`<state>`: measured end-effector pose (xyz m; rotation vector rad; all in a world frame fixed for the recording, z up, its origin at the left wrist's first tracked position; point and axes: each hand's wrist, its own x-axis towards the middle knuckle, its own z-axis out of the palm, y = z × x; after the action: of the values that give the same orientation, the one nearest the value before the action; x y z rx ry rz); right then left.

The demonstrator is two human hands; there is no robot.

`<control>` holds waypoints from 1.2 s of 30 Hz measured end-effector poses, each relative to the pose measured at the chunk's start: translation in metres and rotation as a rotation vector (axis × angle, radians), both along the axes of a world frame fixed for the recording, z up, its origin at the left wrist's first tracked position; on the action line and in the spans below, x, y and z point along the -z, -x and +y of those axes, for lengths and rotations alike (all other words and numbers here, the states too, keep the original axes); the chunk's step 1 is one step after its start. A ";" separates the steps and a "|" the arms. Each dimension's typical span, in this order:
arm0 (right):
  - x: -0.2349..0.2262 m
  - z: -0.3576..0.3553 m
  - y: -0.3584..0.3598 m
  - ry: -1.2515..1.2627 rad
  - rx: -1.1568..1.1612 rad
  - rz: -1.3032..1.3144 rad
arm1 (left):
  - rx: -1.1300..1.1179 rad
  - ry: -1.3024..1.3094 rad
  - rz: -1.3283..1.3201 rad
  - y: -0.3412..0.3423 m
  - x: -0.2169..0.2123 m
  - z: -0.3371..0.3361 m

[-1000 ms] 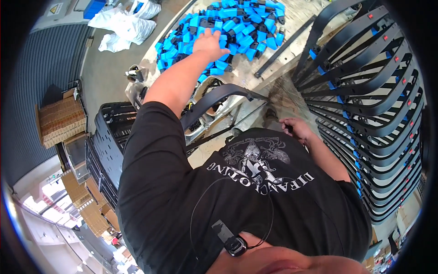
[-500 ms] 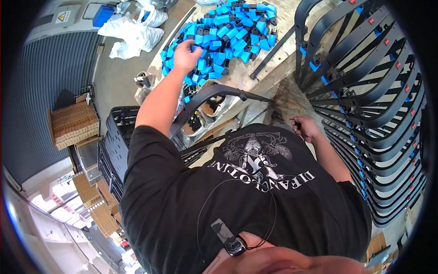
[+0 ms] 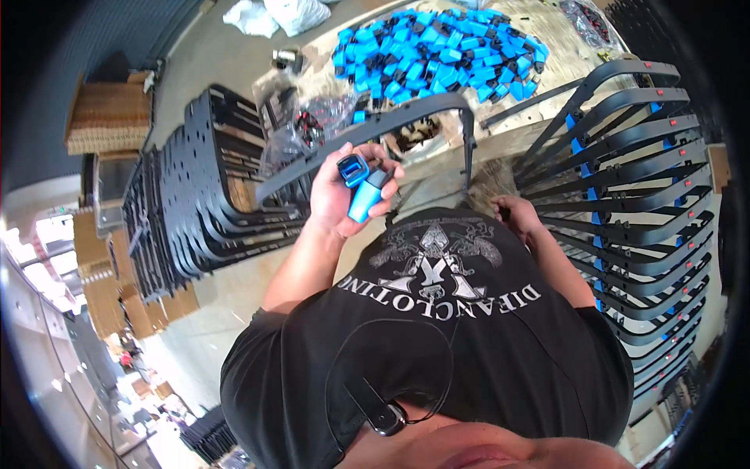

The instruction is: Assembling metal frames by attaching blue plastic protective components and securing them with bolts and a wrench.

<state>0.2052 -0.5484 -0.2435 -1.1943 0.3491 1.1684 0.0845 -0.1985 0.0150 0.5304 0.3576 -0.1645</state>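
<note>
Left hand (image 3: 330, 201) curls round two blue-and-black pieces (image 3: 365, 203), just beyond black shirt (image 3: 476, 356). Right hand (image 3: 520, 216) curled; dark patch at fingers, I can't tell whether gripped. Shirt bears white lettering. Clear bag (image 3: 326, 111), near curved frame (image 3: 391, 119), holds red bits I can't identify. White sacks (image 3: 298, 14) cut off by top edge.

A blue, hollow rectangular plastic piece (image 3: 353, 169) lay in the left hand (image 3: 331, 197), open end facing the camera. Just beside it, a tapered blue-and-black plastic piece (image 3: 366, 197) lay slanted, black end uppermost in view.
</note>
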 end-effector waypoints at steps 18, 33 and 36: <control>-0.140 0.166 0.044 -0.369 -0.310 -0.010 | -0.021 -0.257 0.151 0.068 0.135 -0.002; -0.106 0.126 -0.012 -0.092 -0.125 -0.268 | 0.482 -1.109 -0.017 -0.034 0.131 -0.060; -0.090 0.110 -0.024 -0.004 -0.116 -0.282 | 0.519 -1.475 0.009 -0.055 0.144 -0.078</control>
<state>0.2289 -0.4384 -0.1537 -1.3701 0.0648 1.0798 0.1390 -0.2769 -0.1287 2.0858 0.2959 -0.3973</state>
